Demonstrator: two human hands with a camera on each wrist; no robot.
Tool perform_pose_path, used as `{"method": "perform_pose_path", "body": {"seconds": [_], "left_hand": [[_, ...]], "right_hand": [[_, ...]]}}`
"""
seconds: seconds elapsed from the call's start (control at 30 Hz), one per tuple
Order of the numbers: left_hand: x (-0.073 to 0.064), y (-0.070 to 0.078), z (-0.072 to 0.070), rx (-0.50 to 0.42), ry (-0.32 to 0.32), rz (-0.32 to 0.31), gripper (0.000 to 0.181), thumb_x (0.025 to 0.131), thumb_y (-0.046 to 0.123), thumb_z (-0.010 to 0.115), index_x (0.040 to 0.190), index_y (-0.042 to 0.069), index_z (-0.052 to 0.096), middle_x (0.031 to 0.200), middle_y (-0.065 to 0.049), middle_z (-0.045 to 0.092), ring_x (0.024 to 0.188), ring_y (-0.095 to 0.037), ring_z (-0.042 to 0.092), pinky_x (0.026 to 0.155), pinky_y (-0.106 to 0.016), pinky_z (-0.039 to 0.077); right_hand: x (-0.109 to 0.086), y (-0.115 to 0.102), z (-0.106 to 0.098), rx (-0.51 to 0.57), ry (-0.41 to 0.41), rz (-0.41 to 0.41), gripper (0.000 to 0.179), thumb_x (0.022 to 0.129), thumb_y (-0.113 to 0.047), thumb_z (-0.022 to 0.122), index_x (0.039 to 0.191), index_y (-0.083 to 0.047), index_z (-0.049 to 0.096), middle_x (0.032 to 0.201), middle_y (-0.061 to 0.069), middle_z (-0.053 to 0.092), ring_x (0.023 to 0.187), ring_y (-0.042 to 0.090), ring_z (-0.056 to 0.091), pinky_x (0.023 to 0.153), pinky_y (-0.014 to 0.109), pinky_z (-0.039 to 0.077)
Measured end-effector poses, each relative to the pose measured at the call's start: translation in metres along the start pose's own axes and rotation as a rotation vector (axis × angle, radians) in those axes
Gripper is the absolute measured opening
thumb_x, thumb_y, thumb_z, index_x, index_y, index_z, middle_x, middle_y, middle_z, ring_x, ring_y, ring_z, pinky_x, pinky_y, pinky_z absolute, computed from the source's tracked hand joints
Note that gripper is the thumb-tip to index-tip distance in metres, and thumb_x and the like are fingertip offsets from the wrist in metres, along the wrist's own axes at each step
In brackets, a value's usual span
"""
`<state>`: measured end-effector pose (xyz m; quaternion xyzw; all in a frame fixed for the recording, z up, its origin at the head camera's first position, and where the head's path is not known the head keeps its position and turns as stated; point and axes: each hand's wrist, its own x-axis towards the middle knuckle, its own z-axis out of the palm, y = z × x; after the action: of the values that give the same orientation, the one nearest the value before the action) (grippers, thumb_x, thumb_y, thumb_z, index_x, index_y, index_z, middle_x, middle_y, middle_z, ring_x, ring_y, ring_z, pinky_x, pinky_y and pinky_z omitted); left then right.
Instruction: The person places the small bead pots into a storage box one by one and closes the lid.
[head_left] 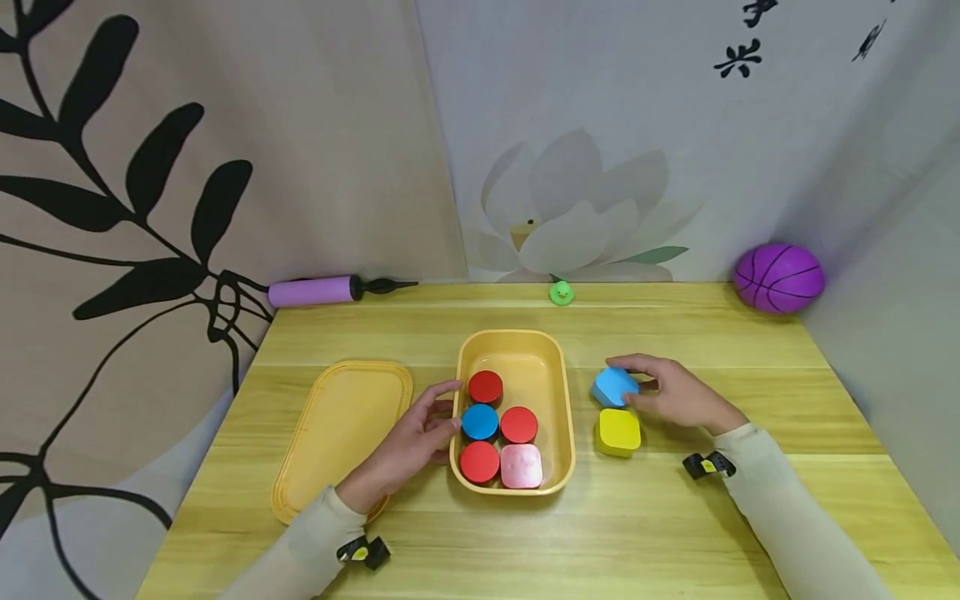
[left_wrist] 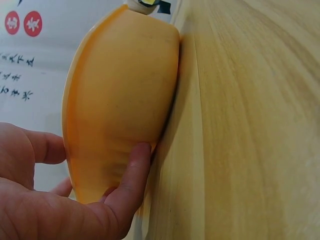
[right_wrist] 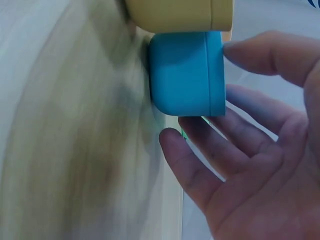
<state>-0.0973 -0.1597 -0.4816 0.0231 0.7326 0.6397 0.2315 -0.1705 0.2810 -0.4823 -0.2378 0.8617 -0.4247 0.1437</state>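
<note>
My left hand (head_left: 415, 427) rests at the left side of a yellow-orange plastic box (head_left: 564, 417); its fingers touch the rim and outer wall. In the left wrist view one finger (left_wrist: 134, 180) lies nearly straight along the box's side (left_wrist: 125, 80). Inside the box sit several small round and square pieces, among them a blue round one (head_left: 480, 422) and a pink square one (head_left: 521, 466). On the right, my right hand (head_left: 678, 396) holds a small blue lidded container (right_wrist: 185, 75) between thumb and fingers. Just in front of it stands a yellow rounded-square container (head_left: 618, 432).
A flat yellow-orange lid (head_left: 337, 433) lies left of the box, partly under my left forearm. Along the back of the wooden table are a purple hand pump (head_left: 311, 292), a small green duck (head_left: 561, 292) and a purple ball (head_left: 778, 278). Fabric walls stand behind.
</note>
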Motion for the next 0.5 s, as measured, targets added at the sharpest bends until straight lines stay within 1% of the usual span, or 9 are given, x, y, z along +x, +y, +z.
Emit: {"method": "perform_pose_path", "body": {"seconds": [0.27, 0.4, 0.5], "left_hand": [[0.0002, -0.0011, -0.0008, -0.004, -0.005, 0.001, 0.058, 0.109, 0.022, 0.059, 0.161, 0.033, 0.037, 0.153, -0.018, 0.048, 0.129, -0.033, 0.06, 0.09, -0.048, 0.064], [0.0003, -0.001, -0.001, -0.007, -0.009, 0.008, 0.057, 0.109, 0.022, 0.059, 0.161, 0.033, 0.037, 0.153, -0.018, 0.048, 0.128, -0.032, 0.061, 0.089, -0.047, 0.064], [0.0003, -0.001, -0.0009, -0.008, -0.011, 0.012, 0.058, 0.109, 0.022, 0.059, 0.161, 0.033, 0.037, 0.153, -0.018, 0.048, 0.127, -0.031, 0.061, 0.088, -0.047, 0.065]], "right_hand": [[-0.0014, 0.0013, 0.0, 0.024, -0.042, -0.011, 0.063, 0.098, -0.007, 0.072, 0.155, 0.0, 0.049, 0.16, 0.024, 0.048, 0.14, 0.046, 0.052, 0.109, 0.056, 0.052], [-0.0013, 0.002, -0.001, 0.029, -0.045, 0.0, 0.063, 0.098, -0.011, 0.075, 0.155, -0.001, 0.049, 0.158, 0.024, 0.05, 0.139, 0.046, 0.053, 0.109, 0.056, 0.052], [-0.0011, 0.003, -0.0016, 0.006, -0.036, 0.017, 0.064, 0.099, -0.017, 0.076, 0.155, -0.002, 0.049, 0.157, 0.023, 0.051, 0.137, 0.045, 0.055, 0.109, 0.056, 0.053]]}}
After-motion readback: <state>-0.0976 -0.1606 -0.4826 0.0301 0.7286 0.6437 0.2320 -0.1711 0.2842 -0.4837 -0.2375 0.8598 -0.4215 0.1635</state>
